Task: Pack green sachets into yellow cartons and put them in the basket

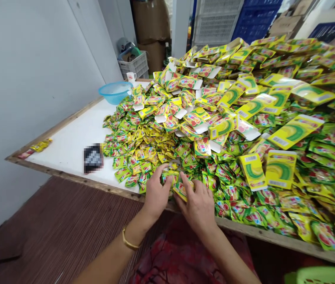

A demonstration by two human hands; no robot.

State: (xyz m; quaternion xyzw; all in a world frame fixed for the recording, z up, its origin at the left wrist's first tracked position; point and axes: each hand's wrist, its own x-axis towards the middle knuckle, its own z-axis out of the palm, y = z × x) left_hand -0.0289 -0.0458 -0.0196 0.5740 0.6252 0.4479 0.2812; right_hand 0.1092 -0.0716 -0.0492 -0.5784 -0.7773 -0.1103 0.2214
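At the table's near edge, my right hand (198, 203) is closed around a small yellow and green carton (180, 191). Close beside it, my left hand (157, 193) has thumb and fingers curled on a green candy packet (170, 176), just left of the carton. The fingertips partly cover both things. Around my hands lies a heap of small green packets (126, 161), with yellow packets (152, 146) behind. Many flat yellow cartons (281, 169) lie on the heap to the right, some with white flaps standing open.
A blue plastic basin (116, 93) and a white cup (131, 77) stand at the table's far left. A dark blurred object (93, 157) lies on the white tabletop (67, 142). Crates (217, 19) are stacked behind. A wooden rim (274, 238) edges the table; a green basket (327, 275) sits below right.
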